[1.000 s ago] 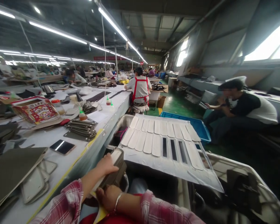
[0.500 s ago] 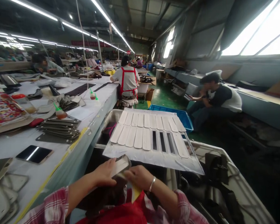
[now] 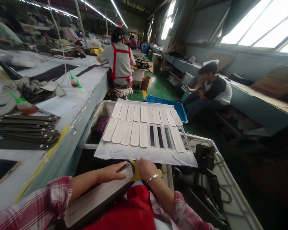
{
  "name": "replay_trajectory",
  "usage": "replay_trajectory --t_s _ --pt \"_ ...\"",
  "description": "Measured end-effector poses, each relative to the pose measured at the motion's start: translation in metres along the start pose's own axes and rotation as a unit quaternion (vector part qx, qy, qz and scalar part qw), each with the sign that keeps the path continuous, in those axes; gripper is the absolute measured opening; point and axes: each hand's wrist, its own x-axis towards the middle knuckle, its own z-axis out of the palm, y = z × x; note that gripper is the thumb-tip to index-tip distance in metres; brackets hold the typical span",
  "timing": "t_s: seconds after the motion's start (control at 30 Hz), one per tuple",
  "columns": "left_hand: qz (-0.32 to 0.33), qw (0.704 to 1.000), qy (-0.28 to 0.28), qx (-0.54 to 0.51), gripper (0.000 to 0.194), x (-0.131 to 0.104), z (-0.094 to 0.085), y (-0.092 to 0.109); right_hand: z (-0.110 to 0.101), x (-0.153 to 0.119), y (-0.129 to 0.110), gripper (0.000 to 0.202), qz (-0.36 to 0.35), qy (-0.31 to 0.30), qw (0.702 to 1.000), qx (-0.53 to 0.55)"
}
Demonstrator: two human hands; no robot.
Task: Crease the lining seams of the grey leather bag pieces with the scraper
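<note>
A long piece with a pale top and dark edge (image 3: 98, 199) lies slantwise across my lap. My left hand (image 3: 111, 172) rests over its far end, fingers and thumb gripping the edge. My right hand (image 3: 145, 169), with a bracelet at the wrist, is closed on a yellow flat tool (image 3: 137, 174) against the same end; its fingertips are partly hidden. Just beyond my hands, a white-covered board (image 3: 121, 153) carries two rows of pale rounded strips (image 3: 126, 131), with several dark strips (image 3: 160, 137) in the near row.
On the left table (image 3: 83, 111) are stacked dark pieces (image 3: 26, 131), a phone (image 3: 3, 171) and glue bottles (image 3: 26, 107). A white crate (image 3: 230, 172) with black items stands right, a blue crate (image 3: 166, 103) behind the board. One person (image 3: 121, 64) works ahead; another (image 3: 213, 86) sits right.
The view has shifted, showing less of the left table. The long piece now shows along its length across my lap. My right hand and the yellow tool have moved up to its far end.
</note>
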Motion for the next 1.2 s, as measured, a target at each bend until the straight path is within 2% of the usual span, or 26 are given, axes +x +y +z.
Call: replay_trajectory --t_s 0.1,0.23,0.4,0.53,0.7,0.87,0.97,1.07,1.2 --pt "0.045 0.991 -0.04 -0.116 0.073 0.017 -0.005 -0.003 -0.001 0.005 -0.002 0.045 0.017 -0.007 1.0 -0.013" --pt "0.046 0.982 -0.048 -0.175 0.074 0.026 -0.005 -0.01 -0.005 0.013 -0.004 0.047 0.008 -0.012 0.999 -0.031" --pt "0.029 0.975 -0.046 -0.213 0.08 0.023 -0.007 -0.022 -0.009 0.03 -0.008 0.047 -0.055 -0.023 0.997 -0.046" --pt "0.054 0.976 -0.06 -0.203 0.079 0.021 -0.013 -0.023 -0.012 0.047 -0.011 0.048 -0.153 -0.032 0.986 -0.064" --pt "-0.028 0.98 -0.051 -0.192 0.082 0.02 -0.011 -0.029 -0.016 0.065 -0.018 0.048 -0.28 -0.07 0.955 -0.075" --pt "-0.111 0.956 -0.062 -0.265 0.088 0.02 -0.008 -0.033 -0.015 0.075 -0.019 0.049 -0.351 -0.058 0.93 -0.088" --pt "-0.133 0.953 -0.048 -0.268 0.085 0.021 -0.009 -0.031 -0.014 0.077 -0.018 0.05 -0.373 -0.057 0.921 -0.094" --pt "-0.156 0.964 -0.012 -0.215 0.076 0.023 -0.007 -0.032 -0.015 0.079 -0.02 0.051 -0.384 -0.072 0.915 -0.1" --pt "-0.132 0.981 0.008 -0.142 0.062 0.026 -0.003 -0.042 -0.016 0.081 -0.022 0.048 -0.401 -0.086 0.906 -0.105"
